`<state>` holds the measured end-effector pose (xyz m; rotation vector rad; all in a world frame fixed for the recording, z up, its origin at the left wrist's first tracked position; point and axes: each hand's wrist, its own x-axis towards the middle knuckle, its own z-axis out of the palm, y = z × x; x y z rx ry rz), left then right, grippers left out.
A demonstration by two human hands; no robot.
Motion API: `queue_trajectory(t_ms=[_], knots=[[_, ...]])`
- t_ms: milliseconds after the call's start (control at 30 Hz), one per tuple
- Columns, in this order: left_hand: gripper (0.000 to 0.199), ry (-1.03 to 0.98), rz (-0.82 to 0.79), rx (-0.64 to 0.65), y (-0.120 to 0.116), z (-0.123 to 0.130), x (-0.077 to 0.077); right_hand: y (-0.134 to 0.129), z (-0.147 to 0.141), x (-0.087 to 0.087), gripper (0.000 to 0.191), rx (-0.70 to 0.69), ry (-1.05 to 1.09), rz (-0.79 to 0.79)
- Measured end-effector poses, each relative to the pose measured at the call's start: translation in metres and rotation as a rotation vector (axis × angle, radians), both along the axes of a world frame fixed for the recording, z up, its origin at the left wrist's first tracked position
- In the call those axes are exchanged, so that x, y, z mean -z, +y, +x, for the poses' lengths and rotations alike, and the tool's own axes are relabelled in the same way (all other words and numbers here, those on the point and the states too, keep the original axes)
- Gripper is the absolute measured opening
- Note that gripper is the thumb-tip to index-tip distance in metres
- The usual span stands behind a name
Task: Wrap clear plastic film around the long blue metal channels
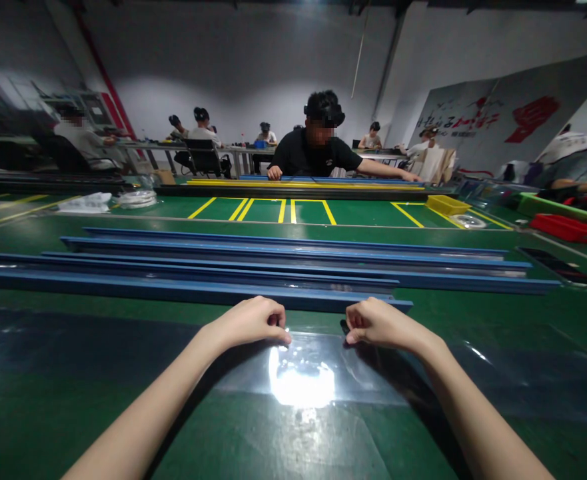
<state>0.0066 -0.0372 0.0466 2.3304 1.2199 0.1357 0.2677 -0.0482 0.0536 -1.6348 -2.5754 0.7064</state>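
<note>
A long strip of clear plastic film (318, 363) lies across the green table in front of me, with a bright lamp reflection on it. At its far edge my left hand (256, 320) is closed, thumb and fingers curled together; what is between them is hidden. My right hand (376, 323) is pinched a short way to the right, with a small black piece (344, 327) showing at its fingertips. Just beyond both hands lie several long blue channel strips (213, 283), roughly parallel and running left to right.
A phone (563, 267) lies to the right of the strips. Farther off are a red tray (568, 228), a yellow tray (447, 205), coiled white material (137, 199) and yellow tape lines (293, 212). Across the table a person (318, 150) reaches along yellow and black strips (298, 188).
</note>
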Motion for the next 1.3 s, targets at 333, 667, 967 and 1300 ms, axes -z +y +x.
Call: queue_trajectory(t_ms=[333,667,967,1300], knots=[[0.03,-0.153,-0.04,-0.109,0.003,-0.006,-0.008,0.001,0.005,-0.013,0.017,0.235,-0.139,0.395],[0.037,-0.147,0.046,-0.253,0.012,-0.032,-0.017,0.006,0.027,-0.01,0.021,0.466,-0.352,0.816],[0.031,-0.041,0.169,-0.347,0.018,-0.053,-0.019,0.018,0.05,0.007,0.021,0.537,-0.226,1.064],[0.03,0.325,0.822,-0.7,0.015,-0.075,-0.026,0.023,0.026,0.024,0.024,0.46,-0.11,0.877]])
